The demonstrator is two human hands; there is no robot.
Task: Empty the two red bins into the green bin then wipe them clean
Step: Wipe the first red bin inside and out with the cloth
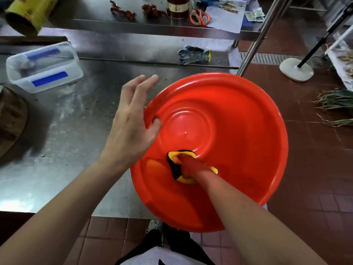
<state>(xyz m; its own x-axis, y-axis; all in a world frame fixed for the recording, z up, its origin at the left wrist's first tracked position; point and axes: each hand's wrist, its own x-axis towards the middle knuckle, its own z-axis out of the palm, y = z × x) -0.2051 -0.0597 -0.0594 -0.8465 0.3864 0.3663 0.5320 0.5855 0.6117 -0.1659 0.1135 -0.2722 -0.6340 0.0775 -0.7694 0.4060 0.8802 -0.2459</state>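
A round red bin (238, 119) sits tilted at the steel table's right corner, its inside facing me and its lower rim hanging past the table edge. Inside it, my right hand (188, 166) grips a yellow and black cloth (176, 169) against the bin's near wall, just below the raised centre ring. My left hand (133, 119) hovers at the bin's left rim with fingers spread and straight; the thumb touches the inner wall. I see no second red bin and no green bin.
The steel table (72, 131) carries a clear plastic box with blue tape (44, 66) at the left and a work glove (194, 54) at the back. A raised shelf (133, 27) holds scissors (199, 17), a jar and papers. A metal post (261, 37) rises behind the bin. Greens (336, 102) lie on the tiled floor.
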